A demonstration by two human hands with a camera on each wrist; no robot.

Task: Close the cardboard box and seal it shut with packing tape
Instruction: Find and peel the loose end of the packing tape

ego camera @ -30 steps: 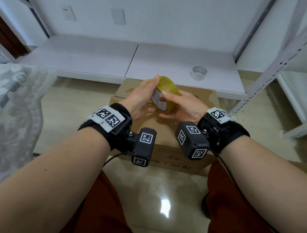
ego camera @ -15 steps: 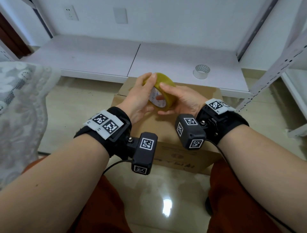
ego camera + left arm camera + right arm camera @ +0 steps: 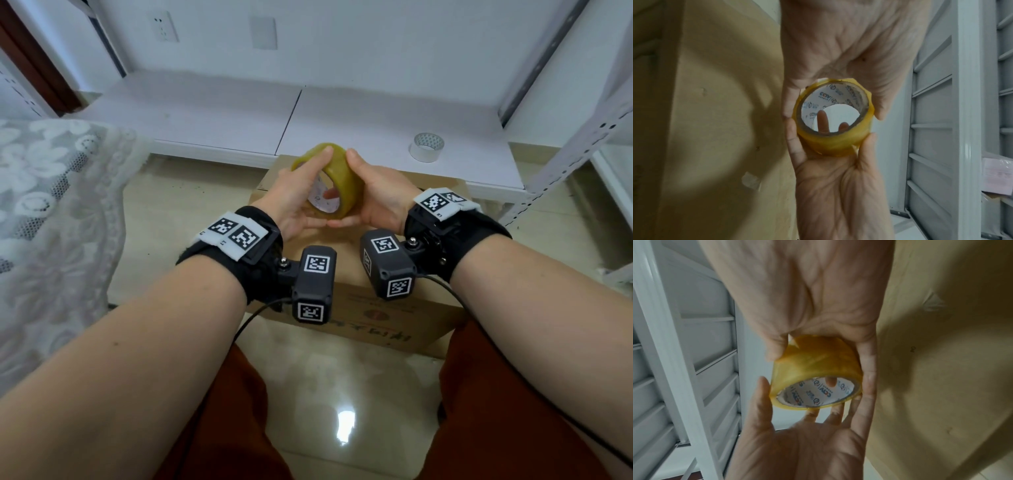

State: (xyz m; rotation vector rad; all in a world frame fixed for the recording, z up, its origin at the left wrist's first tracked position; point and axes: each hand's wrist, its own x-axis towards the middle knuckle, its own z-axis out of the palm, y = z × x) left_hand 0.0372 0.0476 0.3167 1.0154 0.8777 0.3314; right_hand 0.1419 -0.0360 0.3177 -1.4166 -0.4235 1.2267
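Tape roll point(image 3: 330, 180) sits between my 2 hands, above the closed cardboard box point(image 3: 394, 308), its core axis running from me toward the wall. My left hand point(image 3: 294, 202) and right hand point(image 3: 376, 198) both curl round its rim, equally near. Box stands on glossy tile floor point(image 3: 191, 205), before a low white shelf point(image 3: 342, 120).

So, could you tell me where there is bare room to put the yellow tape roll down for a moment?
The white platform behind the cardboard box is bare to the left of the clear tape roll. The box top is crowded: the left hand and right hand hold the yellow tape roll above it. The floor tiles left of the box are also free.
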